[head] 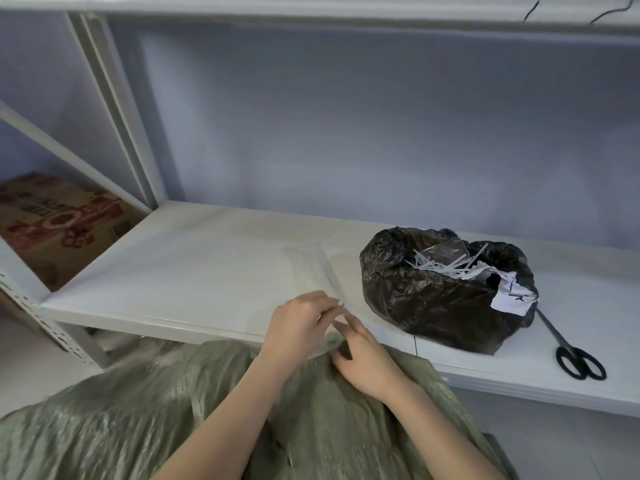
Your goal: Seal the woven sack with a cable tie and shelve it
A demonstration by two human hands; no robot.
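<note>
A green woven sack [138,417] fills the lower part of the view, its gathered neck just below the shelf's front edge. My left hand [298,327] pinches a thin pale cable tie [334,315] above the neck. My right hand [363,358] grips the bunched neck of the sack and touches the tie with its fingertips. The tie is thin and blurred, so I cannot tell whether it loops around the neck.
A white metal shelf [207,271] stretches ahead. On it sit a black plastic bag [443,299] holding several white cable ties, with a paper label, and black scissors [575,355] at the right. A printed cardboard box [55,223] lies at the left behind the upright.
</note>
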